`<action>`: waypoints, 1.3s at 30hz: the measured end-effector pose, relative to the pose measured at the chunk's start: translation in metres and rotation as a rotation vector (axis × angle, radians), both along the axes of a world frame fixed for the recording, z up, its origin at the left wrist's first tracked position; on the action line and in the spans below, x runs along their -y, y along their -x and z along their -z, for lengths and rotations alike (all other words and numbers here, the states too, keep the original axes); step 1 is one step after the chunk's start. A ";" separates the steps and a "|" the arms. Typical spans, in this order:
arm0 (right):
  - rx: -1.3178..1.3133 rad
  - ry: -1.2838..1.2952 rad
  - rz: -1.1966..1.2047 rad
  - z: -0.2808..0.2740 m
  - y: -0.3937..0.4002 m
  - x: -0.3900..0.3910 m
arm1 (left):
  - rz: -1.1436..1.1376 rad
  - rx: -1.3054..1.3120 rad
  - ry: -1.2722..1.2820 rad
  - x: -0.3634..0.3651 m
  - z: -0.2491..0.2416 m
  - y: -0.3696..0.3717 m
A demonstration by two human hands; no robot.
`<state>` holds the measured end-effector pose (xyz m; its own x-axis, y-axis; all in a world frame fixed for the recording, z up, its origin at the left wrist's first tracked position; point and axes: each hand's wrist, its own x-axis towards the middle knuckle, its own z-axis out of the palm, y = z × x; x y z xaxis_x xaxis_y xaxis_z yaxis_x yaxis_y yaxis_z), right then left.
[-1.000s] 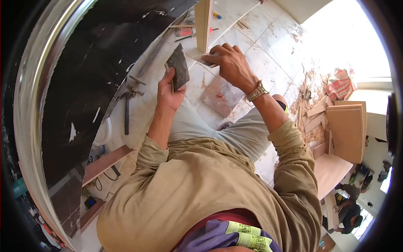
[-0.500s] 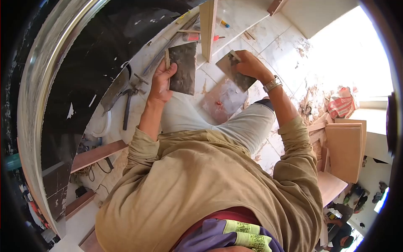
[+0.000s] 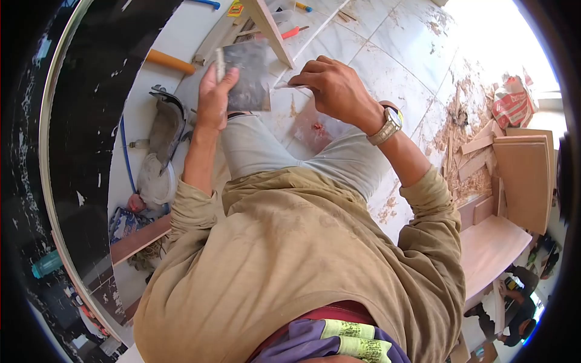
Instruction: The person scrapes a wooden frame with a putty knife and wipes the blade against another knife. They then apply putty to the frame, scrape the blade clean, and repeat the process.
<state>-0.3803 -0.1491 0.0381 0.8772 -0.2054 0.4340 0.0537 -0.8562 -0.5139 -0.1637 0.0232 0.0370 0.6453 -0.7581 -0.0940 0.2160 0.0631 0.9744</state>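
Grey putty-smeared scraper plate point(image 3: 247, 75) is gripped upright in the left hand point(image 3: 212, 100), above the knee. Right hand point(image 3: 330, 85) is apart from it, fingers pinched on a thin blade point(image 3: 284, 85) just beside a wooden leg point(image 3: 272, 30). Tiled floor point(image 3: 387, 54) below; hammer handle point(image 3: 170, 62) lies left.

Right hand point(image 3: 333, 88) hides most of its scraper point(image 3: 283, 86).
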 end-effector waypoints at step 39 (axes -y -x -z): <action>-0.223 -0.760 0.769 0.263 -0.160 0.094 | -0.220 -0.425 -0.300 -0.068 0.214 -0.060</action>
